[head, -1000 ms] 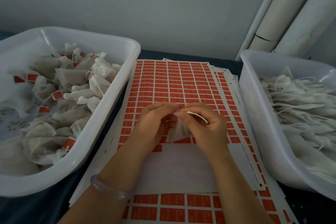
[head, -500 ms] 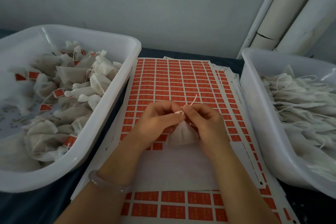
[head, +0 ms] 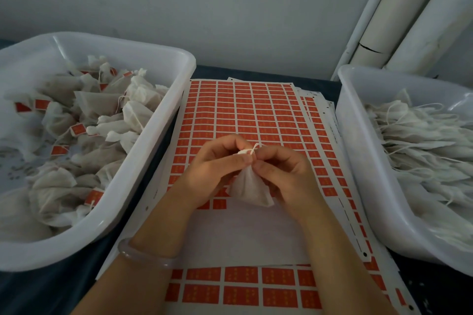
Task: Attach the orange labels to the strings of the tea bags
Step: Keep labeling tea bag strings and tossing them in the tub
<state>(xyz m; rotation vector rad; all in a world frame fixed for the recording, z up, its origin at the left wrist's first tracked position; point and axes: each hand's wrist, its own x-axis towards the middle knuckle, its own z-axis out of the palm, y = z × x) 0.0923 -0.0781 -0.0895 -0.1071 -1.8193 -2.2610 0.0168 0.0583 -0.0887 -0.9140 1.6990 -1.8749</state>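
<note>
A white tea bag hangs between my hands over the sheet of orange labels. My left hand pinches the bag's gathered neck with thumb and forefinger. My right hand pinches the white string right beside it, and a short end of string sticks up above the fingers. No label is on this string. The sheet's near rows are peeled bare and white where the bag hangs.
A white tub on the left holds several tea bags with orange labels. A white tub on the right holds unlabelled bags with loose strings. More label sheets lie stacked underneath. White pipes stand at the back right.
The bag's top has been drawn shut and the bag now hangs lower and fuller. The long string loop seen earlier has shrunk to a short end above my fingers.
</note>
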